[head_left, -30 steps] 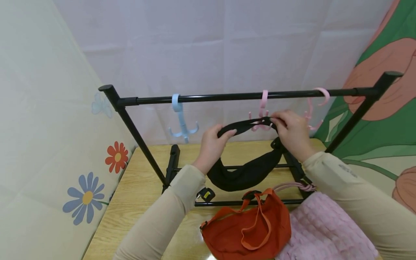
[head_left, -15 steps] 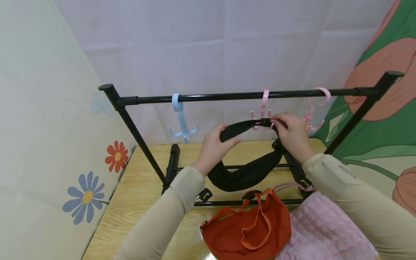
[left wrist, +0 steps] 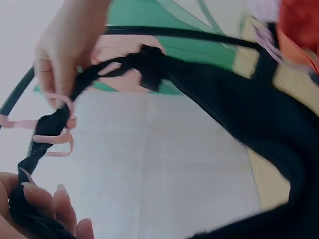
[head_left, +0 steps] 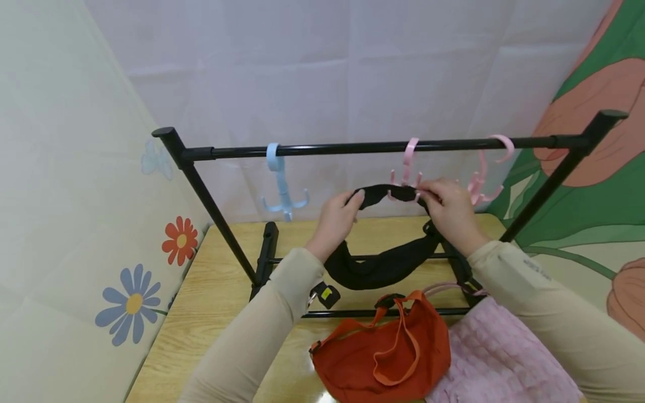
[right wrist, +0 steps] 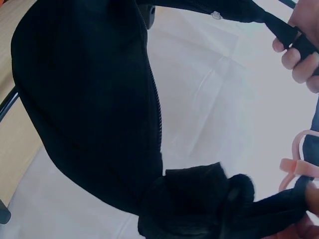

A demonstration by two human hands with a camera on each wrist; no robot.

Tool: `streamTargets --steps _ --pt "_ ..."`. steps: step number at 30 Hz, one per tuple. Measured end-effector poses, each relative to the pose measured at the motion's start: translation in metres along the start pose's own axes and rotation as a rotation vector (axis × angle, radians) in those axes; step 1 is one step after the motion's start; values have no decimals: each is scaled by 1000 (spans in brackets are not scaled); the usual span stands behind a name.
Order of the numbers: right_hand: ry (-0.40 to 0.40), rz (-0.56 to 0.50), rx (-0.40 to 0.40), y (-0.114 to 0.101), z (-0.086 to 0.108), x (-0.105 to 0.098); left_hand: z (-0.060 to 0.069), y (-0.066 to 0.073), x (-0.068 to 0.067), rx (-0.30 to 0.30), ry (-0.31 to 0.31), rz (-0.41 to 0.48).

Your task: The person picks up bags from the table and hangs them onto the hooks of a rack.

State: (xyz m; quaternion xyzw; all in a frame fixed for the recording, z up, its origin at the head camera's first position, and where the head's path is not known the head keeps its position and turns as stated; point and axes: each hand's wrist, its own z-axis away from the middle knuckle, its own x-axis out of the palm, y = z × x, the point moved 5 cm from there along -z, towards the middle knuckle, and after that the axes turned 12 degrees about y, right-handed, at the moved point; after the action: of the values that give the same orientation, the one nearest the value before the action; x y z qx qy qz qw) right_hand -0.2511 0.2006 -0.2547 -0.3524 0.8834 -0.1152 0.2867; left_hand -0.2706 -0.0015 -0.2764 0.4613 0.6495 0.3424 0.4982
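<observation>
A black zippered bag [head_left: 385,270] hangs in a loop between the two hands in the head view. The left hand [head_left: 336,223] pinches its strap on the left with thumb and fingers. On the right, the right hand [head_left: 450,211] grips the strap close to a pink hook [head_left: 409,159] hanging from the rack's bar. The strap [left wrist: 52,123] lies among that hook's prongs in the left wrist view. The right wrist view shows the bag's body [right wrist: 89,99] with its zipper, and the pink prongs [right wrist: 298,167] beside the strap at right.
A black rack [head_left: 347,149] stands on the wooden table [head_left: 201,313]. A blue hook [head_left: 282,184] hangs at left, another pink hook [head_left: 481,179] at right. An orange bag [head_left: 383,358] and a fluffy pink bag [head_left: 504,352] lie in front.
The left hand has shifted slightly right and up and has closed its thumb back over the strap. The strap now sits among the middle pink hook's prongs, which show in front of it.
</observation>
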Motion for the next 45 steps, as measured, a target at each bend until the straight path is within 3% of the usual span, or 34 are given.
streamTargets --steps 4,9,15,18,22,27,36,40,45 --pt "-14 3 -18 1 3 2 -3 2 4 -68 -7 126" --pt "-26 -2 -28 1 5 3 -2 0 5 -87 2 134" --pt "-75 -22 0 5 10 7 4 -22 10 -204 -58 147" --pt "-91 -29 34 8 14 8 8 -30 10 -196 -78 105" --pt "-119 -41 102 10 21 8 14 -33 9 -136 -88 60" --pt "-154 -52 174 14 33 5 26 -40 6 -94 -72 44" --pt "-178 -33 214 23 66 0 53 -68 -5 -99 -30 -41" --pt "-164 -32 246 23 78 -7 64 -77 -5 -136 -56 -20" --pt "-83 4 192 22 87 -16 74 -85 -8 -176 -67 19"
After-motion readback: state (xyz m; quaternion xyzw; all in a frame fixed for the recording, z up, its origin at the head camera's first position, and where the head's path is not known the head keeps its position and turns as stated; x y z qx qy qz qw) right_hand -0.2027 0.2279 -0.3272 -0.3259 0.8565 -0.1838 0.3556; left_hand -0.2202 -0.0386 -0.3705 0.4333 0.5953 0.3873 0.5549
